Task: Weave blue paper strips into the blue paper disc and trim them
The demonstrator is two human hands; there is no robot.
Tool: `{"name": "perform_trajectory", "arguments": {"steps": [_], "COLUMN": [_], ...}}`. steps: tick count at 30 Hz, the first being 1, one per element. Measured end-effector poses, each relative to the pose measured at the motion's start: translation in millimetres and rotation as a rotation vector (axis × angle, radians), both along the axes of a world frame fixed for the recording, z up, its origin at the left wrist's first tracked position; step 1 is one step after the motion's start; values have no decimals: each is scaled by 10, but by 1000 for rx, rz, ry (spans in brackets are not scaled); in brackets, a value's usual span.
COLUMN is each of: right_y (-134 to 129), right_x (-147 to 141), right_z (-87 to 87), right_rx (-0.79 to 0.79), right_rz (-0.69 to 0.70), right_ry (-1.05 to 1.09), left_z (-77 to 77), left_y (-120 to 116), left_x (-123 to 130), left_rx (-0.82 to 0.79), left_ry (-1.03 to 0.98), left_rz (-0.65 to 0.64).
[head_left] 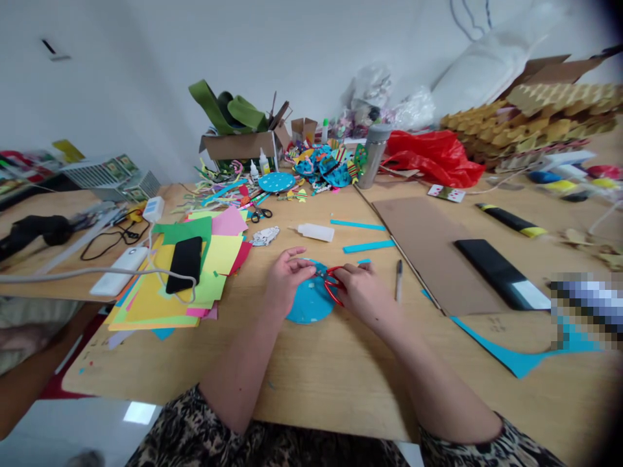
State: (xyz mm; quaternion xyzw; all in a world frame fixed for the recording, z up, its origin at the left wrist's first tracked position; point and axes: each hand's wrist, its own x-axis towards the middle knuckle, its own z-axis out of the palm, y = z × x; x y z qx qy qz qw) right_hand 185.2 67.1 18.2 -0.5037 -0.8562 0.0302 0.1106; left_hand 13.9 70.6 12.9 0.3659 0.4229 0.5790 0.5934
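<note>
Head view: blue paper disc [307,305] lies flat on table [341,370], directly between both hands. Left hand [286,277] pinches disc's far edge. Right hand [363,295] grips red scissors [332,283], blades pointing left toward disc; both hands equally near.

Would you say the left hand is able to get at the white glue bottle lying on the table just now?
Probably yes. The glue bottle lies just beyond the left hand, with bare table between them. But that hand is holding the blue disc and would have to let go.
</note>
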Motion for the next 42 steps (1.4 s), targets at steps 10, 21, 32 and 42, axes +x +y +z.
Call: {"name": "perform_trajectory", "arguments": {"steps": [10,21,32,42], "right_y": [-20,-8,8,-16], "right_x": [-16,-21,-49,-165], "right_z": [-4,5,74,38], "right_rx": [100,169,-446,-291], "right_rz": [8,-74,-171,-284], "right_ry": [-106,18,1085,1143], "left_z": [10,25,-21,-64], "left_y": [57,26,-12,-98], "left_x": [-81,-26,44,177], "left_rx": [-55,-41,-12,-42], "left_ry": [-58,-35,10,6], "left_rz": [123,165,115,-17]}}
